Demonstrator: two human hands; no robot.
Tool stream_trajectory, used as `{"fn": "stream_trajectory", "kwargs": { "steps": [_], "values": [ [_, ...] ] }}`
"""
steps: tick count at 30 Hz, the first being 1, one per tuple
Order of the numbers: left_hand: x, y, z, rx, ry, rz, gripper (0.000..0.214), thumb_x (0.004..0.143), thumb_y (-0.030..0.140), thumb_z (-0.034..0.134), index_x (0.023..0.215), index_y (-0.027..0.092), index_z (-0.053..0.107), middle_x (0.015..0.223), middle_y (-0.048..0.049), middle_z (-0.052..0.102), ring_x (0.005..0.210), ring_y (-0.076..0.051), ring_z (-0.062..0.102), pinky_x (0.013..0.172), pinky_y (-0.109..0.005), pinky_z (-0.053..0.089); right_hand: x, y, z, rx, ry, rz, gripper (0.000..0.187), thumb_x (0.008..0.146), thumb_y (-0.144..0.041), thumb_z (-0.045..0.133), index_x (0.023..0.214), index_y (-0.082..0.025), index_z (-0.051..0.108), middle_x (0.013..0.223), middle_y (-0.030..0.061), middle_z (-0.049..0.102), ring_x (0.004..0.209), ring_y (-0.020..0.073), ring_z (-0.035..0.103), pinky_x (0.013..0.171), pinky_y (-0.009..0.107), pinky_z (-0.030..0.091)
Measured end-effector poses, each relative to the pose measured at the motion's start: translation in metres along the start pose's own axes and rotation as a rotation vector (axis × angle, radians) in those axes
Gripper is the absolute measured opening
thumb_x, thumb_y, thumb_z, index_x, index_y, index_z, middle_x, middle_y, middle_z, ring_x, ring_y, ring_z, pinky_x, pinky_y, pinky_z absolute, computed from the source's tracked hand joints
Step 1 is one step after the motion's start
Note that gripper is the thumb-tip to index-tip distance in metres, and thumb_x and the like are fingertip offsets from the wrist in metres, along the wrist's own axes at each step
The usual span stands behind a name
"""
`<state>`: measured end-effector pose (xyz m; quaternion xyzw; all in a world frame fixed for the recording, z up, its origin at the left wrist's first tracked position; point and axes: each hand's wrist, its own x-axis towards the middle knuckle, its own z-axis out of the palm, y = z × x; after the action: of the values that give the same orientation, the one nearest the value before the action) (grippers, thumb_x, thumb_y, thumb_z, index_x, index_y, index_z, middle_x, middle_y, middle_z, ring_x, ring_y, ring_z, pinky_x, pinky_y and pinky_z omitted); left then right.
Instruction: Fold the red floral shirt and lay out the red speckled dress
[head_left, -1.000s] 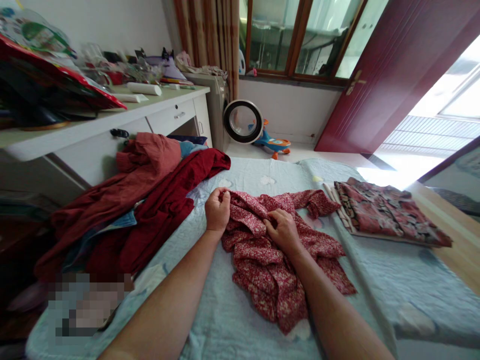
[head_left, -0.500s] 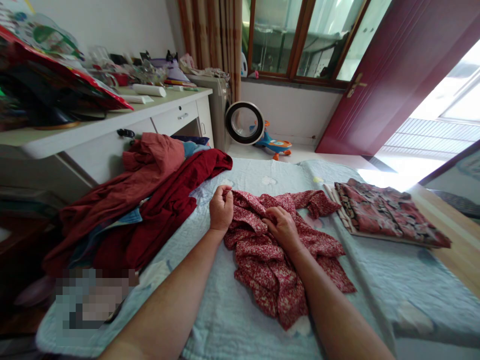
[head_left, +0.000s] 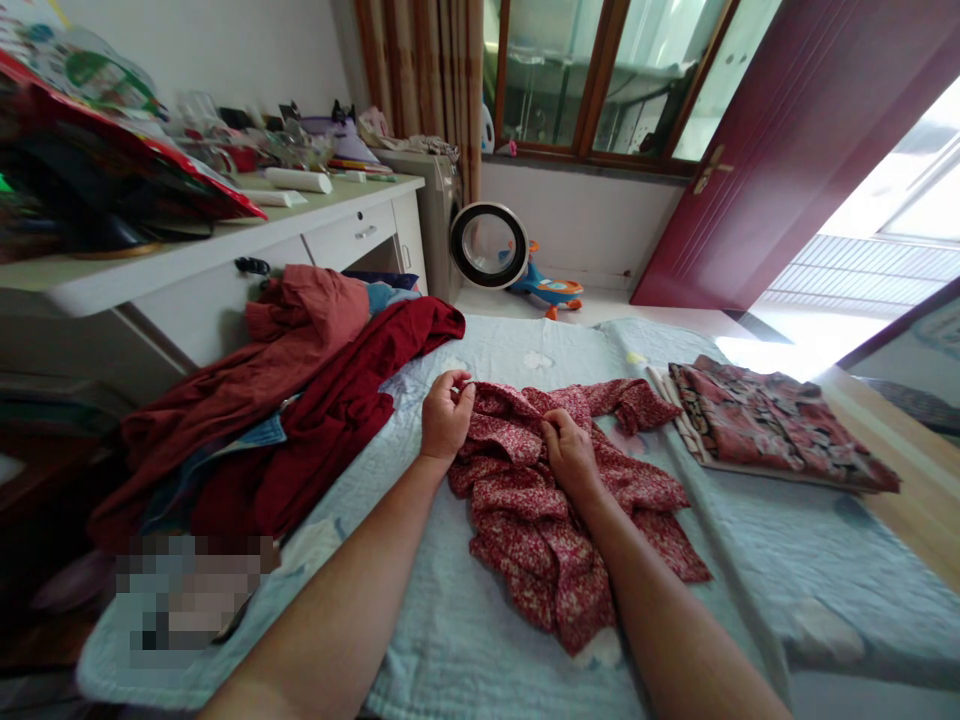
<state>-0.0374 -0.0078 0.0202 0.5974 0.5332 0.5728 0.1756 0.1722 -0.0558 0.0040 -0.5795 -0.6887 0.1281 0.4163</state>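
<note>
Head view: I see the left hand (head_left: 446,420) and right hand (head_left: 573,455) each pinching the red patterned shirt (head_left: 521,495) at frame centre, probably to hold its edge straight; the rest lies rumpled on the blanket (head_left: 420,640).

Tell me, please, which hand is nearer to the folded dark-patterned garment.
Right. The right hand is left of the folded garment, on the red floral garment; the left hand is farther left.

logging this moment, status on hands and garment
Left hand, right hand both pinching red patterned garment. Garment crumpled on blue cover. Folded clothes close by, right side.
</note>
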Motion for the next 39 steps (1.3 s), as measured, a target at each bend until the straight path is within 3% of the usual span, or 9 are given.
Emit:
{"fn": "stream_trajectory", "kwargs": {
  "steps": [6,9,14,20,23,26,30,35,39],
  "values": [
    [0.0,-0.002,0.002,0.018,-0.136,0.076,0.012,0.083,0.023,0.061,0.092,0.019,0.069,0.092,-0.0042,0.069,0.09,-0.019,0.064,0.086,-0.031,0.049,-0.001,-0.002,-0.001,0.078,-0.019,0.031,0.019,0.088,-0.038,0.054,0.094,-0.021,0.058,0.073,-0.0014,0.061,0.066,0.016,0.056,0.066,0.026,0.042],
    [0.0,0.0,0.001,0.022,-0.141,0.058,0.011,0.083,0.023,0.06,0.087,0.019,0.069,0.088,-0.0037,0.069,0.086,-0.019,0.064,0.084,-0.032,0.049,-0.001,-0.002,-0.001,0.059,-0.053,0.02,0.019,0.083,-0.04,0.061,0.082,-0.021,0.059,0.065,-0.0027,0.057,0.06,0.015,0.052,0.061,0.025,0.04],
    [0.001,0.001,0.0,0.038,-0.158,0.053,0.012,0.077,0.017,0.06,0.087,0.019,0.067,0.09,-0.0035,0.066,0.085,-0.018,0.063,0.082,-0.03,0.05,-0.002,0.0,-0.002,0.065,-0.039,-0.023,0.02,0.089,-0.034,0.052,0.08,-0.021,0.063,0.075,0.0017,0.067,0.071,0.0173,0.061,0.07,0.026,0.043],
    [0.0,-0.002,0.003,0.003,-0.309,-0.073,0.014,0.076,0.017,0.055,0.084,0.019,0.067,0.083,-0.0026,0.069,0.079,-0.018,0.064,0.077,-0.03,0.051,-0.001,0.003,-0.004,0.027,-0.01,0.029,0.026,0.094,-0.035,0.045,0.085,-0.022,0.066,0.075,0.003,0.069,0.072,0.0197,0.063,0.069,0.028,0.045],
    [0.0,-0.002,0.003,-0.052,-0.306,-0.127,0.013,0.078,0.022,0.057,0.085,0.019,0.067,0.082,-0.0017,0.07,0.076,-0.018,0.064,0.074,-0.029,0.051,-0.001,-0.002,-0.006,0.043,0.088,-0.011,0.022,0.092,-0.036,0.051,0.099,-0.021,0.065,0.087,0.005,0.068,0.081,0.021,0.062,0.078,0.032,0.048],
    [0.001,-0.001,0.003,-0.139,-0.294,-0.184,0.015,0.077,0.024,0.058,0.087,0.018,0.066,0.081,-0.001,0.07,0.071,-0.016,0.064,0.071,-0.027,0.051,-0.002,-0.014,-0.012,0.0,0.231,-0.151,0.022,0.092,-0.034,0.054,0.106,-0.021,0.063,0.102,0.0081,0.062,0.099,0.0235,0.057,0.091,0.04,0.046],
    [0.001,0.004,0.001,-0.242,-0.302,-0.211,0.017,0.077,0.027,0.06,0.089,0.017,0.065,0.079,-0.0007,0.068,0.067,-0.015,0.062,0.066,-0.026,0.05,-0.007,-0.032,-0.015,-0.135,0.107,-0.288,0.016,0.093,-0.033,0.056,0.095,-0.025,0.07,0.107,0.0067,0.06,0.106,0.0242,0.051,0.099,0.043,0.039],
    [0.0,0.009,-0.001,-0.317,-0.295,-0.249,0.018,0.078,0.029,0.059,0.09,0.018,0.064,0.065,0.0026,0.063,0.055,-0.013,0.057,0.056,-0.024,0.047,-0.009,-0.034,-0.008,-0.295,0.003,-0.205,0.022,0.095,-0.036,0.052,0.095,-0.027,0.072,0.121,0.0063,0.059,0.114,0.0287,0.044,0.099,0.049,0.034],
    [0.002,0.007,-0.001,-0.261,-0.207,-0.236,0.017,0.078,0.029,0.059,0.088,0.017,0.066,0.064,0.0029,0.061,0.051,-0.011,0.051,0.052,-0.022,0.043,-0.007,-0.029,-0.005,-0.276,-0.03,-0.2,0.027,0.097,-0.033,0.046,0.087,-0.026,0.071,0.121,0.0062,0.058,0.117,0.0286,0.042,0.099,0.05,0.034]
  ]
}}
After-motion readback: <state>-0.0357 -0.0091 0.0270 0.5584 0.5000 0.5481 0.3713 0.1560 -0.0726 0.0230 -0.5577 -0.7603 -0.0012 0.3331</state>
